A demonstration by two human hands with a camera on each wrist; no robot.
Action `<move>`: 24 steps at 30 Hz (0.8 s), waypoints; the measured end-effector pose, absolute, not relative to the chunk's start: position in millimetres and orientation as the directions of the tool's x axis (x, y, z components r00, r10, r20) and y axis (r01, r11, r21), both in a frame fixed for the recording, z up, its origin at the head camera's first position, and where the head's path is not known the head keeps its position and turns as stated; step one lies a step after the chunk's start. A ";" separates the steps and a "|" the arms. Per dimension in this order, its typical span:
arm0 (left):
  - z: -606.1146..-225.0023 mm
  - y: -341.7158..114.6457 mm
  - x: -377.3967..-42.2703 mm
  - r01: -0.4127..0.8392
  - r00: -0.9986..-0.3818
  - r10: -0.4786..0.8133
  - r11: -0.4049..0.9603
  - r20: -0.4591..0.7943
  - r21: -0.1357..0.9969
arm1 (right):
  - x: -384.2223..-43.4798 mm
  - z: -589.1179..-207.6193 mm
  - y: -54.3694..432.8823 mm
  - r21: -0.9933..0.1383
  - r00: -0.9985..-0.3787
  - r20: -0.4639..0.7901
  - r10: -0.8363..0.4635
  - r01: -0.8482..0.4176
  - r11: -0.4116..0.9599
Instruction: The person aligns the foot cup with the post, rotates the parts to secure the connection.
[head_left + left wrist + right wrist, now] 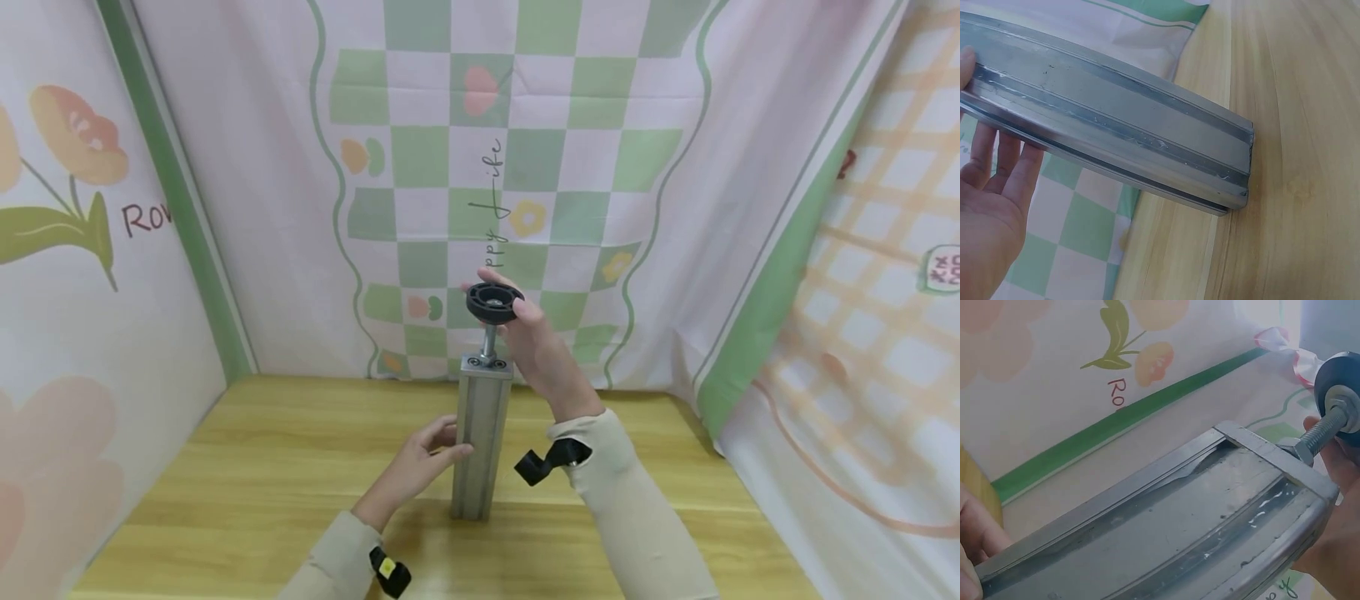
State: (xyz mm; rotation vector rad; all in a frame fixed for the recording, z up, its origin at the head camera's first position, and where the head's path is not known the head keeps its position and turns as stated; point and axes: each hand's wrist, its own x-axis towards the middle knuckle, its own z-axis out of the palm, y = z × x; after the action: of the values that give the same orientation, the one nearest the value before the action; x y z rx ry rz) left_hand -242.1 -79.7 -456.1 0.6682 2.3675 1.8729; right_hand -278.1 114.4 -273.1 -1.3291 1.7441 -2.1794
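An aluminium profile (480, 442) stands upright on the table, its lower end at the wood in the left wrist view. My left hand (416, 467) holds it partway up, thumb (965, 65) on one face and fingers (1022, 172) at another. A levelling foot tops the profile: a black round base (492, 313) on a threaded stem (1327, 432), with a hex nut (1297, 449) close to the metal end plate (1275, 459). My right hand (542, 354) grips the black base by its rim, thumb at the near right edge and fingers behind.
The wooden table (285, 433) spreads around the profile. A checked green and white cloth (480, 167) hangs behind it. Printed cloths with flowers (82, 133) and orange checks (885, 333) hang at the left and right sides.
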 end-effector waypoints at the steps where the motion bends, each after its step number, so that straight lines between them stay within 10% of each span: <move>1: -456.2 -79.6 -242.2 0.300 -0.906 0.361 0.173 0.223 0.938 | -278.2 -273.1 114.7 -0.814 -0.625 0.580 -0.522 -0.446 -0.371; 24: -456.3 -78.6 -242.8 0.314 -0.902 0.357 0.154 0.244 0.937 | -272.6 -273.7 112.8 -0.825 -0.733 0.565 -0.378 -0.491 -0.281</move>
State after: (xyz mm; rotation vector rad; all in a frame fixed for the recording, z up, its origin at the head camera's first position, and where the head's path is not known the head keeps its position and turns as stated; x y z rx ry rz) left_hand -242.8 -78.6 -456.3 0.6861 2.3601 1.9007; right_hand -272.6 112.8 -273.7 -1.1699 1.9288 -2.2988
